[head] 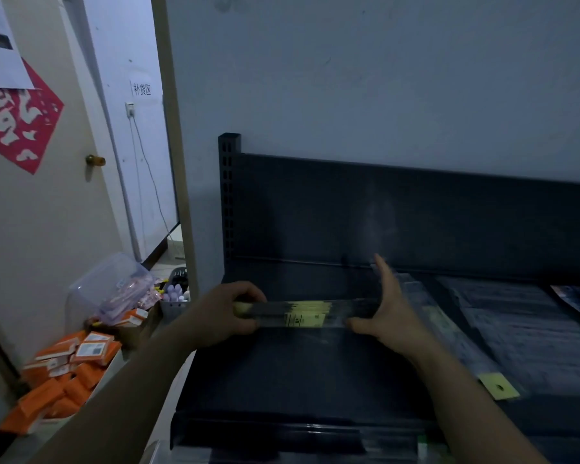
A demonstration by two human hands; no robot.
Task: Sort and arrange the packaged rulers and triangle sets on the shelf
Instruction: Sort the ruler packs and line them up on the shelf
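Yellow-labelled packaged ruler bundle point(302, 313) over dark metal shelf point(282, 373): our left grip point(225, 313) clasps it, right grip point(390, 313) presses, fingers straight.

Black shelf point(282, 373) with a perforated back panel point(315, 209), clear ruler pack point(302, 313) with a pale yellow label, orange-and-white boxes point(81, 356), red paper point(17, 118) with white characters, cream door point(47, 212), brass knob point(95, 160), grey-white wall point(382, 78)

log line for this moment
left hand grips ruler pack | right hand flat on its other end | over shelf | more packs at right
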